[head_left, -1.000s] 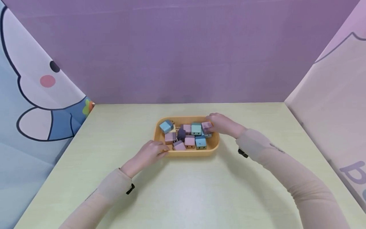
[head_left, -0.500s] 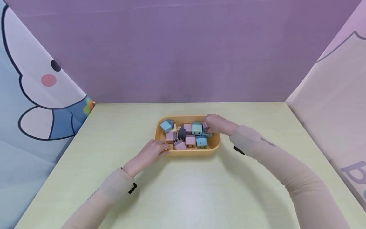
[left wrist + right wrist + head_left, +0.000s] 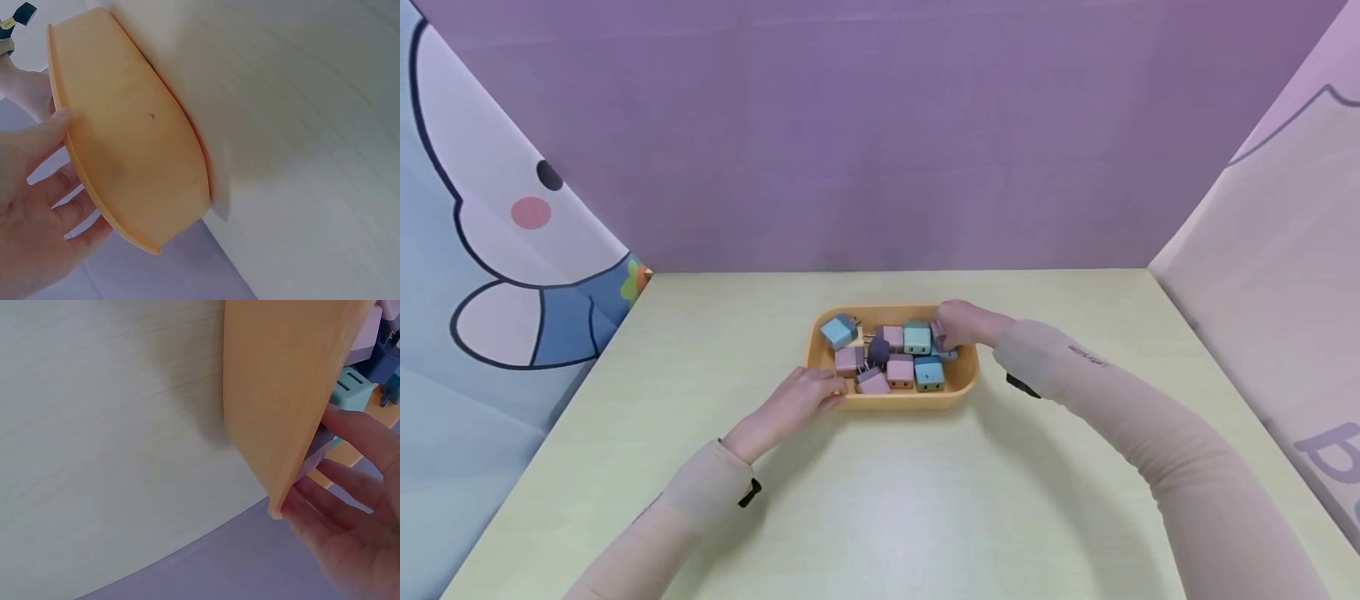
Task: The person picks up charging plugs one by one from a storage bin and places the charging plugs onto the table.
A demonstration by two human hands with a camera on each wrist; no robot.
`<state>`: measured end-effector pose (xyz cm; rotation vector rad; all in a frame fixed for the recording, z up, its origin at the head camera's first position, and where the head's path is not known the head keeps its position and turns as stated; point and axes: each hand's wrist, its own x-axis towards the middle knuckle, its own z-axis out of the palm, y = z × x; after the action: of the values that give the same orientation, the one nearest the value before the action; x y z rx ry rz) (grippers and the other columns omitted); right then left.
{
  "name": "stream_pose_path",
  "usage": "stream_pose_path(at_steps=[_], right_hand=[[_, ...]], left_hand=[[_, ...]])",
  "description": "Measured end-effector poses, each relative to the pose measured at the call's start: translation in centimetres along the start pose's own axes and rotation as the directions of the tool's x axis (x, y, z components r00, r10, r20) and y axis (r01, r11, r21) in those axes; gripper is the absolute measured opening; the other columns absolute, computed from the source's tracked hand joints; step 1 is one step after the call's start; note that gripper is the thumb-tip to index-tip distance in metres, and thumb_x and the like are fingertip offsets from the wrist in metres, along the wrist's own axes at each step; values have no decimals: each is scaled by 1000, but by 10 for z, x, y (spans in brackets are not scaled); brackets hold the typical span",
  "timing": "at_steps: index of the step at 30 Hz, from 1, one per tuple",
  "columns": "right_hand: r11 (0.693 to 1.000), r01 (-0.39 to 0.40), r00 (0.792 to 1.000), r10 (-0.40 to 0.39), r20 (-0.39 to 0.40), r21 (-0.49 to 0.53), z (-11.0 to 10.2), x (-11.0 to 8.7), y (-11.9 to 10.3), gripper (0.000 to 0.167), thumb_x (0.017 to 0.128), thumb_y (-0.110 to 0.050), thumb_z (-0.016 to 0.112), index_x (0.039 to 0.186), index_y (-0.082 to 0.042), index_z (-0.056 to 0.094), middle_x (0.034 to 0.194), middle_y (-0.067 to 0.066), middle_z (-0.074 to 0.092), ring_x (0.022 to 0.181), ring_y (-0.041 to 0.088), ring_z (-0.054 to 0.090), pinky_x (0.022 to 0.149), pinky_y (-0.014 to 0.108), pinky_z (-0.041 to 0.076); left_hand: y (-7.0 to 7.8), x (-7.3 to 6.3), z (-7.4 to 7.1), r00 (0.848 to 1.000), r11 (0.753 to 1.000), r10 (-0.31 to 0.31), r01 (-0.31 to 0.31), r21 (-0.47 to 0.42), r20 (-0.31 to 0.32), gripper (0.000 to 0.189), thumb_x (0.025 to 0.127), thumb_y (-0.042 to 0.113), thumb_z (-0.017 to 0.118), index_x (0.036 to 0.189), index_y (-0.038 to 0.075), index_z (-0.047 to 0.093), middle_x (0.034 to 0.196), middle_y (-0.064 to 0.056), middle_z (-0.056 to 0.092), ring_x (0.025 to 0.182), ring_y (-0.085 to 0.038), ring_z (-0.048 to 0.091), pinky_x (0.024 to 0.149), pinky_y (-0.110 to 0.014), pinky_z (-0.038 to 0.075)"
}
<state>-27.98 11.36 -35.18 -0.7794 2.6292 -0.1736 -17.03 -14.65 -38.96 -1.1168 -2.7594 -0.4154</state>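
A yellow-orange plastic basket point(image 3: 898, 402) stands on the table, holding several small two-tone charger plugs in pink, blue, teal and dark purple. My left hand point(image 3: 793, 402) grips its front left rim, thumb outside and fingers over the edge, as the left wrist view shows. At the right end of the basket, my right hand point(image 3: 967, 323) reaches in and pinches a pink and purple charger plug point(image 3: 937, 335), largely covered by the fingers. Beside it sits a teal charger plug point(image 3: 917, 338) with two slots, and a blue charger plug point(image 3: 929, 374) lies nearer the front.
The pale wood-look table point(image 3: 880, 500) surrounds the basket. A purple backdrop point(image 3: 880, 142) rises behind the far edge, with a cartoon-printed sheet point(image 3: 497, 250) at the left and a pale sheet point(image 3: 1285, 275) at the right.
My right hand has shifted slightly left and turned over the pink and purple charger plug, which now shows a narrower side. The left hand keeps its hold on the rim.
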Motion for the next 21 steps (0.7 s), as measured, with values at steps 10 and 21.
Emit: stream_pose_path(at_steps=[10, 21], right_hand=[[999, -26, 1000, 26, 13, 25, 2, 6, 1, 17, 76, -2, 62, 67, -6, 48, 64, 3, 43, 62, 15, 45, 55, 23, 37], [1000, 7, 1000, -7, 0, 17, -5, 2, -1, 8, 74, -7, 66, 75, -4, 59, 72, 3, 53, 64, 14, 50, 60, 23, 42]], left_hand=[[0, 0, -1, 1000, 1000, -3, 3, -14, 14, 3, 82, 11, 62, 82, 11, 64, 77, 1, 62, 66, -11, 53, 63, -29, 41], [0, 0, -3, 999, 999, -28, 29, -18, 46, 3, 82, 11, 62, 82, 13, 64, 78, 2, 62, 64, -9, 51, 62, -27, 39]])
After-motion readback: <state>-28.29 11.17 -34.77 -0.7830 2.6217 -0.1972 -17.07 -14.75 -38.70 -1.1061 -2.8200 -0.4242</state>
